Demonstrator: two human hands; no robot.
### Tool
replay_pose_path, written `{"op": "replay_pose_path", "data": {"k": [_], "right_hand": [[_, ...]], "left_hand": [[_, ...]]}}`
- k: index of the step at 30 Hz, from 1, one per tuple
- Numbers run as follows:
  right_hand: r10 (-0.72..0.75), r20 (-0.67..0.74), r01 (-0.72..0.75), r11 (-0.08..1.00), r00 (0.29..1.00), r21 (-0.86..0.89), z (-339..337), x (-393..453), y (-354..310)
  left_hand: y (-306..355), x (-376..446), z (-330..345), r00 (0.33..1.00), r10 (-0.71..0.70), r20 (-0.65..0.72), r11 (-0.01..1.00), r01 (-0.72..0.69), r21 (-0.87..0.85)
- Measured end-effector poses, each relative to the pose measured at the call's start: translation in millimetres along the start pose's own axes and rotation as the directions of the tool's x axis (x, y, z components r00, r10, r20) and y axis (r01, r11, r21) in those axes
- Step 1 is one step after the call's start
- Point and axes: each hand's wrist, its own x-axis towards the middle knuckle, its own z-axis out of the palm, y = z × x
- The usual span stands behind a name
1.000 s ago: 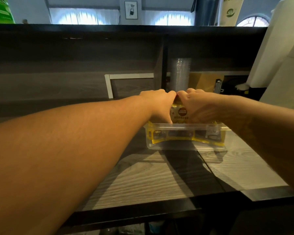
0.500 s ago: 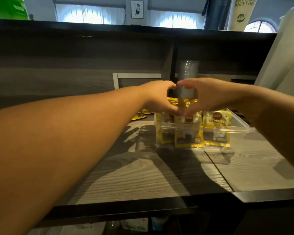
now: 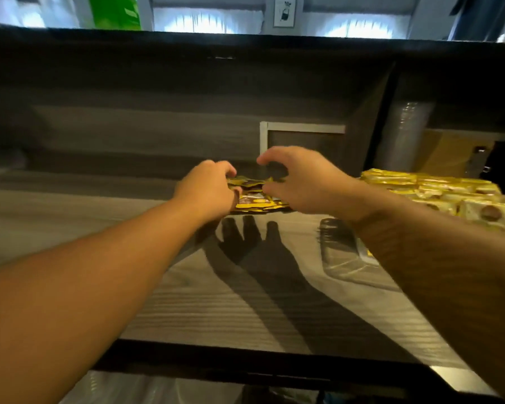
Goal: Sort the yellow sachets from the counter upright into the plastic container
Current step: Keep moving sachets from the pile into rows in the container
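Yellow sachets (image 3: 255,196) lie on counter (image 3: 204,298); left hand (image 3: 209,191) pinches them, right hand (image 3: 301,182) spread above.

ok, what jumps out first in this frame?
Two bare forearms fill the foreground, with the left hand and right hand meeting over a small pile of yellow sachets lying flat at the back of the wooden counter. At right, the plastic container is already packed with upright sachets. The hands' shadows fall on the counter just below them.
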Motion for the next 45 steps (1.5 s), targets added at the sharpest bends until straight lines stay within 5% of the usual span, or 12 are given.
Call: {"op": "replay_pose_path", "data": {"k": [6, 9, 15, 23, 29, 35, 37, 41, 45], "right_hand": [[0.322, 0.064, -0.307, 0.935, 0.945, -0.176, 67.2, 19.2, 10.5], [0.41, 0.095, -0.391, 0.904, 0.907, -0.172, 75.7, 19.3, 22.5], [0.417, -0.025, -0.411, 0.88, 0.908, -0.237, 66.6, 15.4, 25.6], [0.374, -0.082, -0.381, 0.917, 0.924, -0.115, 56.8, 6.6, 18.0], [0.365, -0.014, -0.365, 0.929, 0.931, -0.054, 50.5, 1.5, 15.7], [0.352, 0.025, -0.353, 0.935, 0.935, 0.031, 46.9, -3.0, 9.5], [0.339, 0.005, -0.338, 0.939, 0.941, 0.066, 46.2, -3.9, 8.7], [0.322, -0.106, -0.299, 0.935, 0.941, 0.192, 45.2, -4.7, 8.9], [0.404, -0.196, -0.258, 0.819, 0.893, 0.513, 41.2, -4.9, 5.7]], "left_hand": [[-29.6, -6.8, 23.4, 0.984, 0.084, 0.155, 0.973, -0.114, 0.199], [-25.7, -3.8, 22.2, 0.985, 0.102, 0.143, 0.978, -0.125, 0.168], [-18.0, -5.7, 26.9, 0.965, 0.238, 0.112, 0.966, -0.247, 0.073], [-11.1, -11.9, 21.7, 0.943, 0.332, 0.001, 0.936, -0.33, 0.119], [-10.0, -17.8, 11.3, 0.982, 0.123, -0.144, 0.958, -0.155, -0.241], [-11.8, -21.9, 11.7, 0.978, -0.158, -0.14, 0.835, 0.057, -0.548], [-13.5, -20.9, 9.7, 0.972, -0.218, -0.09, 0.766, 0.113, -0.633], [-12.5, -19.2, 2.0, 0.946, -0.31, 0.094, 0.455, 0.234, -0.859], [-12.4, -17.8, 1.6, 0.934, -0.343, 0.1, 0.425, 0.249, -0.87]]}}
